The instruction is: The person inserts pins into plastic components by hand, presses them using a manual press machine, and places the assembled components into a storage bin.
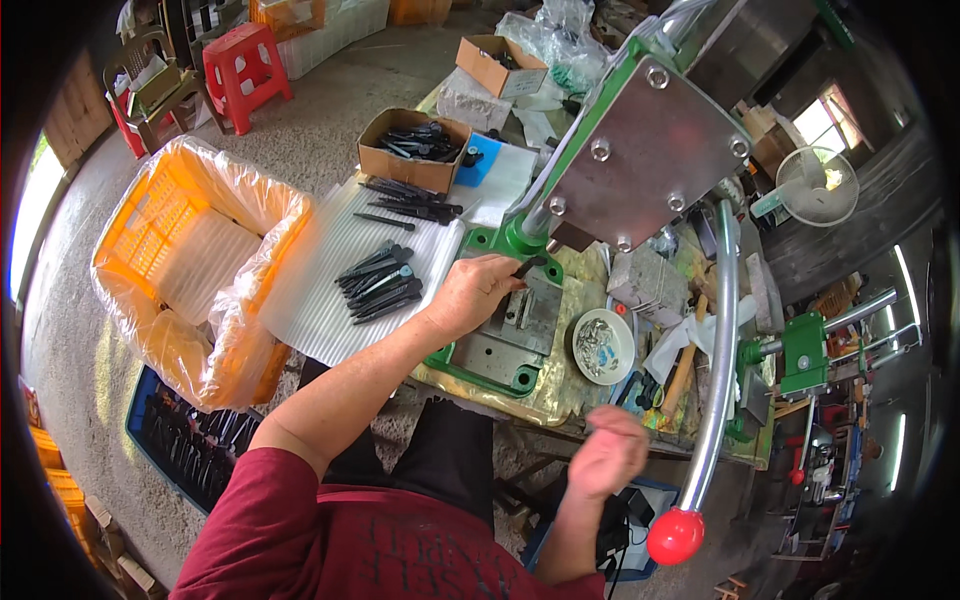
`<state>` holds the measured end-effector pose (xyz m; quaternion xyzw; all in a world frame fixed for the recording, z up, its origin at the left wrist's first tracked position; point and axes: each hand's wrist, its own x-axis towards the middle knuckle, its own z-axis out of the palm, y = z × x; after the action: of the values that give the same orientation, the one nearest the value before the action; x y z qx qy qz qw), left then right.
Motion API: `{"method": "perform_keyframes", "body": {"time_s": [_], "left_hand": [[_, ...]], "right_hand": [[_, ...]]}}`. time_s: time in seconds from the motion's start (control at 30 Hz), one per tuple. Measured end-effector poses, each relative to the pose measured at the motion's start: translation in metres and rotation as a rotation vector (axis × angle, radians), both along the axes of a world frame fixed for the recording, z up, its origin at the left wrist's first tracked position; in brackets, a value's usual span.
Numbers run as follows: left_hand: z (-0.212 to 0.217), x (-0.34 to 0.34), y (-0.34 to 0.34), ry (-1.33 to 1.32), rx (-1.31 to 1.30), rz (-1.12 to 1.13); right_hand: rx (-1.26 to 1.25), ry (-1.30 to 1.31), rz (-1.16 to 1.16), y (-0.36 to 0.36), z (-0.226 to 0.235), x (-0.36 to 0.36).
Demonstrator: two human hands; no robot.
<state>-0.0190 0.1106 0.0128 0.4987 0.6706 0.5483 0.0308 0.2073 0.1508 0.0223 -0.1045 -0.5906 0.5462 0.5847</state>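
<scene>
My left hand point(474, 298) reaches over the green-framed base point(470, 372) of a hand press, its fingers closed on a slim black part point(530, 266). Much of that part is hidden by the fingers. Under it, a metal fixture block point(516, 312) sits on the steel plate. My right hand point(610, 452) hangs in the air before the table edge, its fingers bent and blurred; whether they hold anything is unclear. It is apart from the press lever point(722, 360) and its red ball knob point(676, 537). A white bowl point(604, 346) of small metal pieces stands beyond that hand.
Similar black parts point(380, 284) lie on white foam sheeting point(315, 315). More fill a cardboard box point(412, 150). A plastic-lined orange crate point(200, 270) stands at the left, above a blue bin point(190, 440). The press head point(640, 150) overhangs the work; a grey block point(648, 280) is beside it.
</scene>
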Motion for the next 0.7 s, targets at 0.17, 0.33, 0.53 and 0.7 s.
{"method": "perform_keyframes", "body": {"time_s": [0.17,0.33,0.53,0.7], "left_hand": [[-0.005,0.0,0.002,0.004,0.079,-0.014],[-0.004,0.001,0.004,-0.016,0.059,-0.015],[-0.004,0.001,0.004,-0.022,0.06,-0.007],[-0.007,0.001,0.003,-0.032,0.054,0.01]], "right_hand": [[0.336,0.203,-0.187,0.016,0.075,0.012],[0.826,-0.111,0.268,-0.009,0.142,0.023],[0.943,-0.177,0.167,-0.022,0.153,0.007],[0.843,-0.177,0.167,-0.024,0.164,0.007]]}}
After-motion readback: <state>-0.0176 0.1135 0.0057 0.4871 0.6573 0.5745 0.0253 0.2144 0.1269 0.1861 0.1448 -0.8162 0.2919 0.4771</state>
